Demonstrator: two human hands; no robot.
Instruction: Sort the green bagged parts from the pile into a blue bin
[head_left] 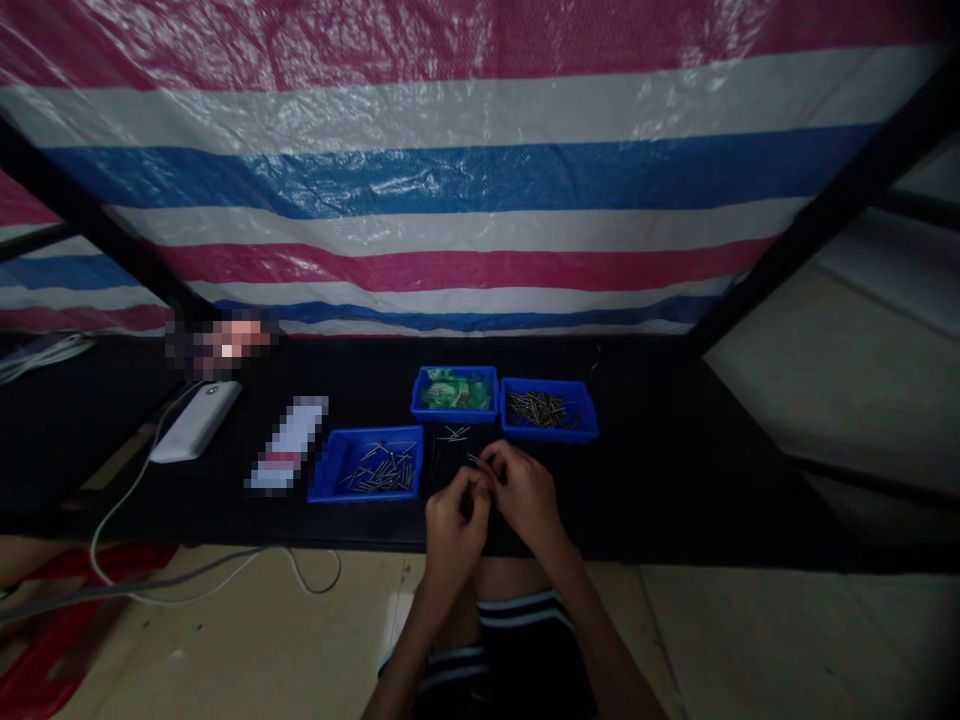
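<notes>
Close together near the front edge of the black table (637, 500), my left hand (456, 510) and my right hand (523, 485) both have their fingers pinched. A thin metal pin (472, 459) sticks out at the fingertips of my right hand. What my left fingers hold is hidden. Left of my hands, a blue tray (324, 480) contains silvery pins. Beyond them stand a blue tray (491, 412) with green-tinted plastic packets and a blue tray (589, 428) with brownish pins. A few loose pins (454, 434) lie between the trays.
A white power bank (196, 422) with a cable and a pixelated flat object (291, 443) lie on the left. Striped sheeting (480, 180) hangs behind the table, between dark frame bars. A red stool (49, 640) stands at the lower left, beside part of another person's arm (26, 557).
</notes>
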